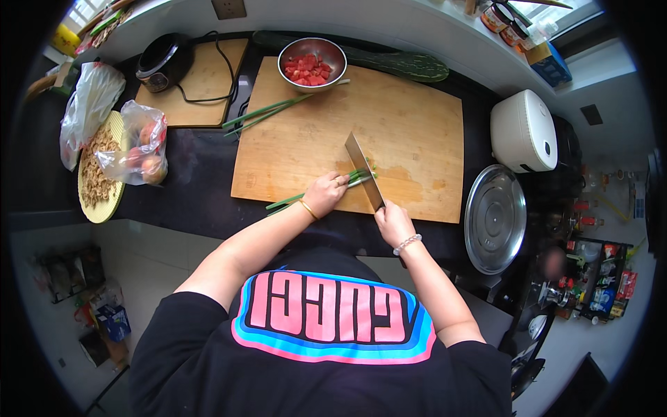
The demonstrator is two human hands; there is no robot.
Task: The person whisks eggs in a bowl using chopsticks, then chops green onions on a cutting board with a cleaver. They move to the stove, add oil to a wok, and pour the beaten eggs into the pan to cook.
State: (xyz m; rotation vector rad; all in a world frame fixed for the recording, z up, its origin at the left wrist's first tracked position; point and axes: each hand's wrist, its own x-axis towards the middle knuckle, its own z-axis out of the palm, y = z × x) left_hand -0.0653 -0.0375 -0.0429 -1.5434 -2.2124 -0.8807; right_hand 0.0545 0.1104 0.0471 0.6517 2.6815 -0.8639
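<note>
My left hand (pixel 325 194) presses several green onion stalks (pixel 284 201) against the wooden cutting board (pixel 417 125), near its front edge. In my right hand (pixel 395 221) is the handle of a cleaver (pixel 363 169), its broad blade standing across the white and green ends of the stalks. Small cut green onion pieces (pixel 374 167) lie just beyond the blade, around a damp patch on the wood. At the back of the board sits a metal bowl (pixel 338 73) of red diced pieces, perhaps tomato (pixel 307 70). More green onions (pixel 266 112) lie beside the bowl, reaching over the board's left edge.
Behind the board lies a long green gourd (pixel 411 65). A round metal lid (pixel 495 219) and a white rice cooker (pixel 523 130) are at right. Leftward are a bag of fruit (pixel 140 151), a yellow tray of tan pieces (pixel 112 200), a smaller board (pixel 208 73) and a black appliance (pixel 161 62) with a cord.
</note>
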